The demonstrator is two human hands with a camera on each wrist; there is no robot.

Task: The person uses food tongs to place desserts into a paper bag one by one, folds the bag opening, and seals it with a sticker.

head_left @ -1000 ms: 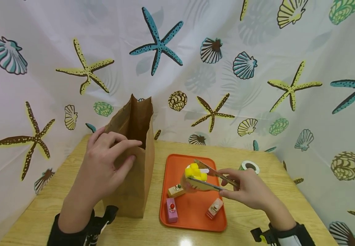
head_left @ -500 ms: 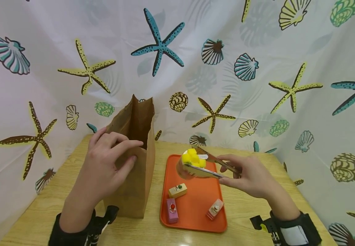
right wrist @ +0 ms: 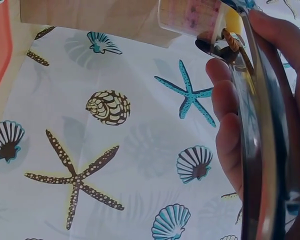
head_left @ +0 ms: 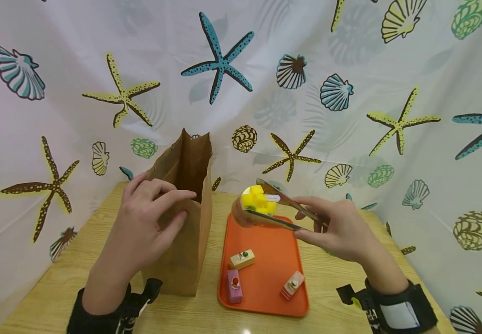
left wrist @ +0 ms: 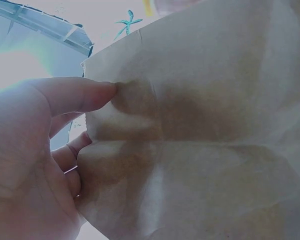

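Note:
My left hand [head_left: 146,220] holds the rim of a brown paper bag [head_left: 188,260] that stands upright with its mouth open. In the left wrist view, the thumb [left wrist: 82,95] lies against the bag's side and the other fingers are partly hidden. With my right hand [head_left: 343,227] I grip metal tongs [head_left: 282,223]. Between their arms is a clear dessert cup [head_left: 241,215] topped with yellow cubes and a small white label. The cup is held tilted above the far end of an orange tray [head_left: 266,297], right of the bag. The right wrist view shows the cup [right wrist: 187,15] only partly.
On the tray lie a cream-coloured toy cake slice [head_left: 242,260], a purple one [head_left: 234,293] with a red top and a pink one [head_left: 292,285]. A curtain [head_left: 241,55] printed with shells and starfish hangs behind the wooden table [head_left: 328,297].
My right hand has lifted the tongs and dessert cup up and leftward, away from the tray toward the bag. The left hand stays on the bag's rim. The roll behind the right hand is now mostly hidden.

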